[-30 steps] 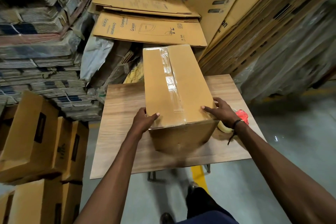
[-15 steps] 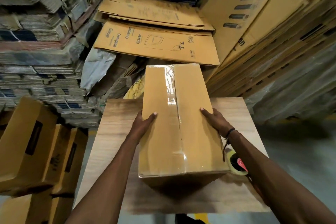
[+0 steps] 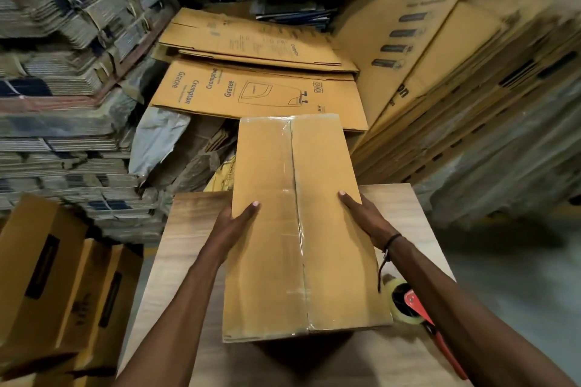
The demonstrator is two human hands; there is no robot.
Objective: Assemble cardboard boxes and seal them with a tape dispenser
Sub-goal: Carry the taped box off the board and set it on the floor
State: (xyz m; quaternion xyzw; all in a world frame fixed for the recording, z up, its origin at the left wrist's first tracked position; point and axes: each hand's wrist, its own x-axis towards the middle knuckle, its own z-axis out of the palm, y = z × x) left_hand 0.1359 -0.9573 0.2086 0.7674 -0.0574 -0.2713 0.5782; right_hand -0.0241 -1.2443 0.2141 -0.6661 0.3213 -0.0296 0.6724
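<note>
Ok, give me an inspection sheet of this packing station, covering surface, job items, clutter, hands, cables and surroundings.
Surface: wooden table, bare wood visible around the box.
Job's things: sealed box, clear tape along its centre seam; tape dispenser on the table at the right, partly hidden by the right arm.
Clutter: nothing seen on the table besides these.
Grips: left hand and right hand hold the box by its sides, thumbs on top.
Cables: nothing seen; only a black wrist cord.
Surroundings: flat printed cartons behind; bundled cardboard stacks on the left; assembled boxes lower left; leaning flat cartons on the right.
</note>
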